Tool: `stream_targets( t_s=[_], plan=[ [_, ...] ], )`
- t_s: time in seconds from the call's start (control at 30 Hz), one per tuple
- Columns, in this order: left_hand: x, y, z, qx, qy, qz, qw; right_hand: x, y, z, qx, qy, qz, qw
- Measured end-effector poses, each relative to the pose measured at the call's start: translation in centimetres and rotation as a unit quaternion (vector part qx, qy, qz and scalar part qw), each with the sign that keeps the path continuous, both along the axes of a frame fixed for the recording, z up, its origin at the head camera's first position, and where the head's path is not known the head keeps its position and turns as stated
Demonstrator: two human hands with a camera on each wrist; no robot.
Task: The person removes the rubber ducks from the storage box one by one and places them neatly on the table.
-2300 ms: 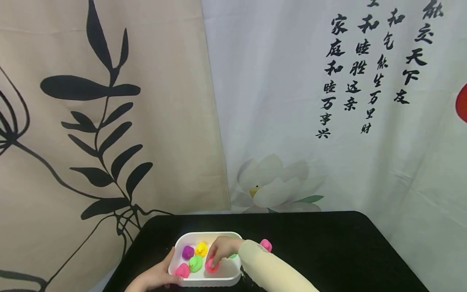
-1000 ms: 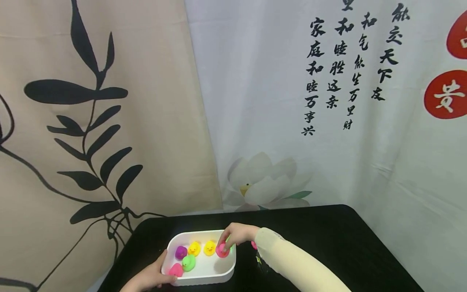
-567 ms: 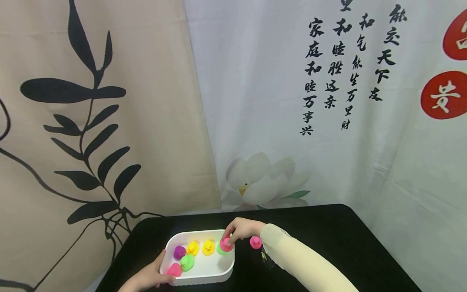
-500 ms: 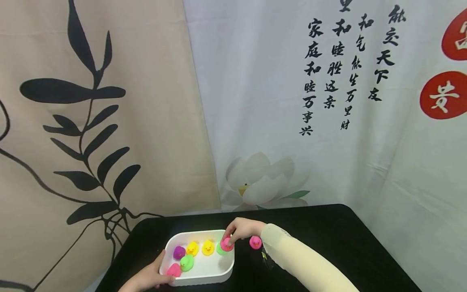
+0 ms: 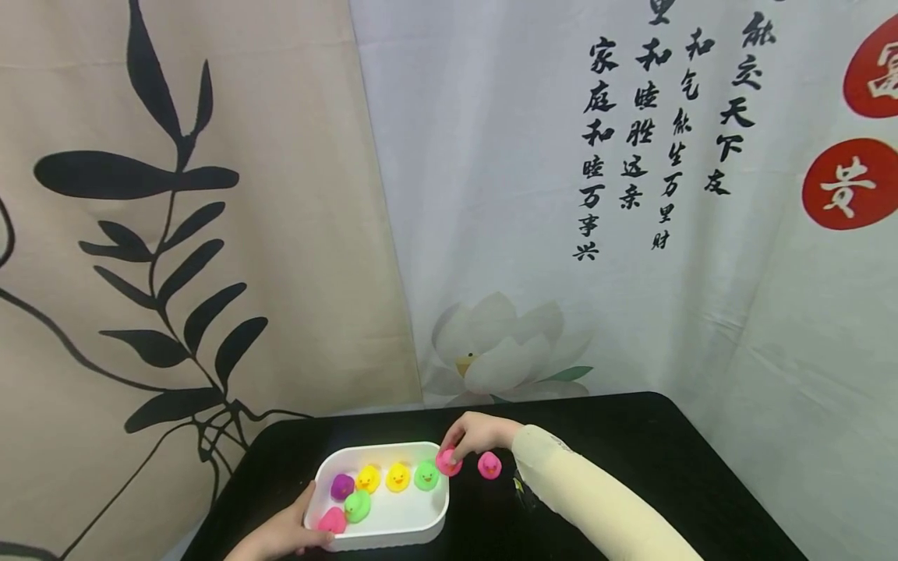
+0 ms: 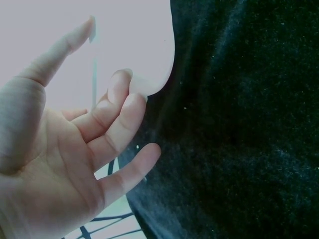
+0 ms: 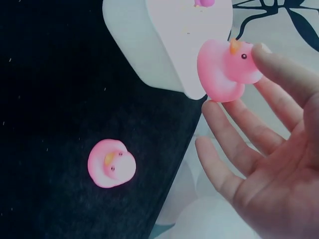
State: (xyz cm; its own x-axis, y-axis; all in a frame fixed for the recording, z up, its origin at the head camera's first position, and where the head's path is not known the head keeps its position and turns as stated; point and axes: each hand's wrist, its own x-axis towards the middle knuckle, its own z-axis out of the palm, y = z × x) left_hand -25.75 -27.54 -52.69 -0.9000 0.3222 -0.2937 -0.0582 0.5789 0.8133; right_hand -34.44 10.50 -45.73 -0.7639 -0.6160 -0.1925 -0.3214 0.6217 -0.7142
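Note:
In the head view my right hand [image 5: 477, 433] pinches a pink rubber duck [image 5: 450, 463] at the white tray's right rim. The right wrist view shows this held duck [image 7: 222, 69] against the thumb, its orange beak up. My left hand [image 5: 281, 533] holds the left end of the white tray [image 5: 410, 538]; the left wrist view shows its thumb and fingers about the tray wall. Inside the tray sit a purple duck [image 5: 342, 487], two yellow ducks [image 5: 398, 478], two green ducks [image 5: 426, 475] and a pink one [image 5: 333, 520]. Another pink duck [image 5: 489, 465] stands on the table.
A black cloth covers the table [image 5: 596, 444]. Beside the right sleeve lies a small dark object with yellow marks [image 5: 521, 487], too small to tell. Behind the table hangs a printed curtain [image 5: 491, 195] with plants and writing.
My right hand has lifted the pink duck from inside the tray and carried it right, to the rim, uncovering a green duck. The left hand stays on the tray. The head view has turned slightly right.

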Motion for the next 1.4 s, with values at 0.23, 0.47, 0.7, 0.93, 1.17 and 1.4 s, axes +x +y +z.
stream_targets(
  t_s=[0.23,0.47,0.7,0.93,1.17,1.4],
  plan=[
    [-0.1,0.3,0.1,0.002,0.001,-0.007,1.0000,-0.5,1.7,0.3,0.000,0.006,-0.007,1.000],
    [0.3,0.1,0.6,0.003,-0.012,0.008,0.9999,-0.6,2.6,0.5,0.000,0.019,-0.017,1.000],
    [0.4,0.2,0.5,0.002,-0.029,0.039,0.9988,-0.7,3.9,0.6,0.002,0.020,-0.024,1.000],
    [-0.1,0.6,-0.1,-0.012,-0.038,0.094,0.9947,-0.7,5.5,-0.2,0.001,0.008,-0.046,0.999],
    [0.0,0.4,-0.4,-0.016,-0.026,0.099,0.9946,-0.8,6.8,-0.6,0.005,0.013,-0.056,0.998],
    [-0.3,0.2,-0.8,-0.018,-0.030,0.094,0.9949,-1.0,7.6,-0.7,0.003,0.001,-0.077,0.997]
  ],
)
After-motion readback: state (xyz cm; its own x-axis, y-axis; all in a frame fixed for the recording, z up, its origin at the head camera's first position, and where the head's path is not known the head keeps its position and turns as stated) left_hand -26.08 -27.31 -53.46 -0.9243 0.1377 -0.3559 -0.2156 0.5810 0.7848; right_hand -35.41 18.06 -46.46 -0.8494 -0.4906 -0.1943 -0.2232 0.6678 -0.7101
